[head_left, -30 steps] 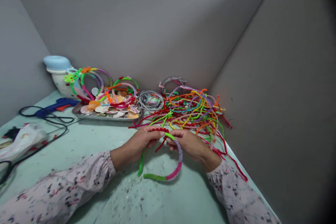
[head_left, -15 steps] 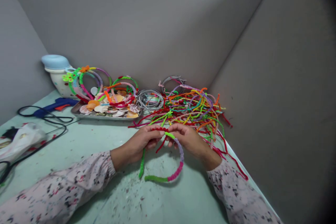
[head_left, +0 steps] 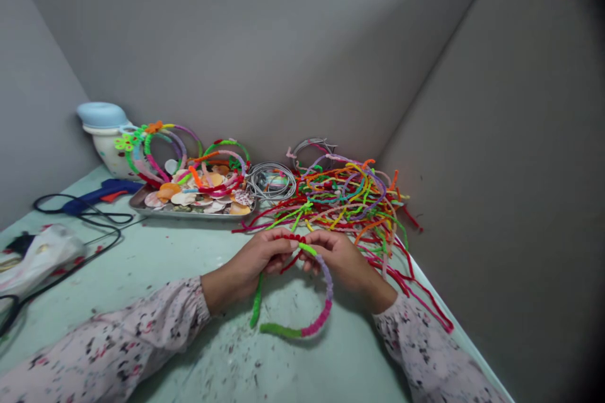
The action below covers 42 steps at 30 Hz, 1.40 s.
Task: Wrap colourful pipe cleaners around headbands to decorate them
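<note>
We log one pipe-cleaner headband (head_left: 328, 289), held over the table (head_left: 179, 253) | left hand (head_left: 243, 264) and right hand (head_left: 348, 266) both pinching its red wrap (head_left: 297, 238) | green, pink, lilac, lime bands (head_left: 316, 322) in place; red wrap, we judge, unfinished, its tail (head_left: 292, 262) hanging loose | table mint-green, dark-speckled; grey walls (head_left: 265, 63) behind and right

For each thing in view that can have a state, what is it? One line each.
Multicoloured band: curved, green ends apart
Left hand: pinching the band
Right hand: pinching it too
Fuzzy stems: heaped in a tangle
Wire: coiled
Metal tray: loaded with shells
Glue gun: lying down
Black cord: loosely looped
Container: blue lid on
White plastic bag: crumpled
</note>
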{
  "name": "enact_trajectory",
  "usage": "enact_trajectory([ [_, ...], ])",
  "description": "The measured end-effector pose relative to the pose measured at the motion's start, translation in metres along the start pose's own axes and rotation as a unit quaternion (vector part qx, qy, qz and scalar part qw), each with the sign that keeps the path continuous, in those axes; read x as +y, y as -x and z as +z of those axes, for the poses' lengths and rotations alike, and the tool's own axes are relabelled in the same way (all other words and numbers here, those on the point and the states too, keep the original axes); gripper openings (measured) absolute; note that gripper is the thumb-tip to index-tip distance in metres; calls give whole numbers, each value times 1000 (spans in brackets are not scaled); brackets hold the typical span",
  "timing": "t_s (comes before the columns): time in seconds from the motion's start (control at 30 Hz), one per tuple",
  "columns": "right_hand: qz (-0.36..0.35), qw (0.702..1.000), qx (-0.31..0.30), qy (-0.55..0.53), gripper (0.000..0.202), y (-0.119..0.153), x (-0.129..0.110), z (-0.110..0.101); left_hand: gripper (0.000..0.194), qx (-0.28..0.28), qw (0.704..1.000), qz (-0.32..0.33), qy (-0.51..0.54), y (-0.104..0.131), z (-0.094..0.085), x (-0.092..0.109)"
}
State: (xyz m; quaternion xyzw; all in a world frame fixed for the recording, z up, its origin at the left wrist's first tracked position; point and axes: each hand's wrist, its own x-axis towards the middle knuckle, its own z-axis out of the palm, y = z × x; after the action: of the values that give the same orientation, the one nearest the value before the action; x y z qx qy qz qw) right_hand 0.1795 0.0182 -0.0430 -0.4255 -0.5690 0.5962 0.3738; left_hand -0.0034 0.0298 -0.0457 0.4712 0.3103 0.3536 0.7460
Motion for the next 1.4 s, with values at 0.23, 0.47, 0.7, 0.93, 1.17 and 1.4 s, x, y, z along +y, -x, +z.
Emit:
enact_trajectory([
  [0.23,-24,999,25,-33,15,0,10,0,11,-4,1000,0,-4,-2,-1,0],
  [0.47,-45,997,26,-52,12,-3,16,-2,11,8,1000,-7,-13,-1,0,1],
  [0.7,-9,995,-27,-95,23,-2,13,-7,18,-3,997,11,-75,-3,-4,-5],
  [0.93,6,999,-14,-34,20,-1,4,-4,20,16,993,-27,-110,-2,-2,-6],
  [1.17,-15,985,63,158,6,4,-21,3,15,42,991,-17,-123,-2,0,-7],
  [1.4,-59,971,89,213,8,5,-20,6,18,46,990,-18,-133,0,5,-4],
])
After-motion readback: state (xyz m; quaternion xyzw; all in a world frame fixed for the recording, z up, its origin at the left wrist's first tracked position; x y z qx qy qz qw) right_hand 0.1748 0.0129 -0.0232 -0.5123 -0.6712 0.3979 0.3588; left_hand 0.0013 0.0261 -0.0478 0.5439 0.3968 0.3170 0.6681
